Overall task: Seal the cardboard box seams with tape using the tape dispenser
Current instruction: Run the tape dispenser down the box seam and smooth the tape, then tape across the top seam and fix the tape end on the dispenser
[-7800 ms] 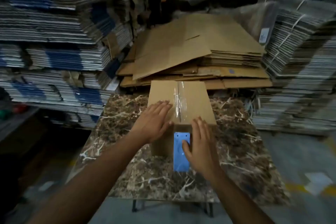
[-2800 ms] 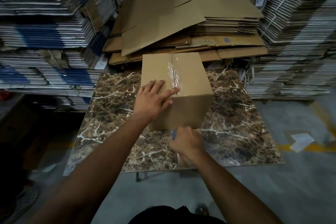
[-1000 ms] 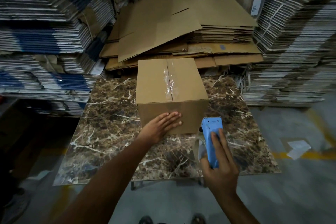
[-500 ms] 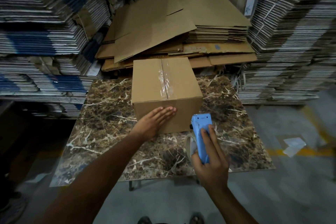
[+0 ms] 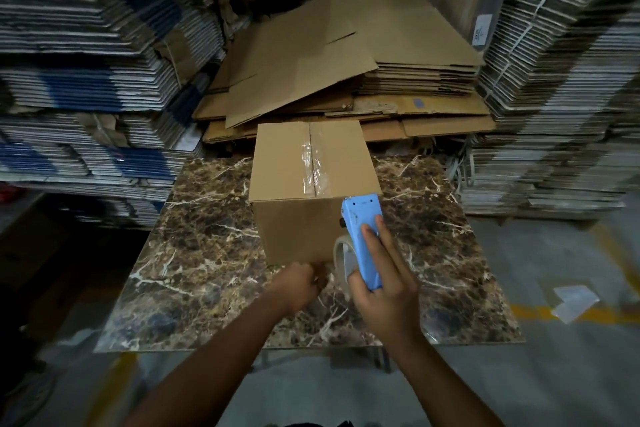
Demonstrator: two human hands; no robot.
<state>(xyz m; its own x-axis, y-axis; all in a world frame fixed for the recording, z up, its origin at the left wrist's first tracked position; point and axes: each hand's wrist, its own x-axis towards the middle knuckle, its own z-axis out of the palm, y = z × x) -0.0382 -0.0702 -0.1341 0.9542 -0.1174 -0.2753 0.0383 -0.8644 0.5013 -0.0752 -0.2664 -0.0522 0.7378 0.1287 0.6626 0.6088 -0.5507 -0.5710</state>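
Brown cardboard box (image 5: 311,180) at frame centre, on the brown marble-patterned table top (image 5: 207,253); clear tape strip (image 5: 311,163) along its top seam.

The right hand (image 5: 384,284), lower centre-right, has its fingers wrapped around the light-blue plastic tape dispenser (image 5: 362,236), which is held upright against the box's near face; the tape roll (image 5: 343,256) shows at its left. The left hand (image 5: 299,284), fingers curled closed, sits at the box's lower near edge beside the roll; whether it pinches anything cannot be determined. Flattened brown cardboard sheets (image 5: 346,55) lie behind the box, upper centre. Bundled grey card stacks (image 5: 554,80) fill both sides.
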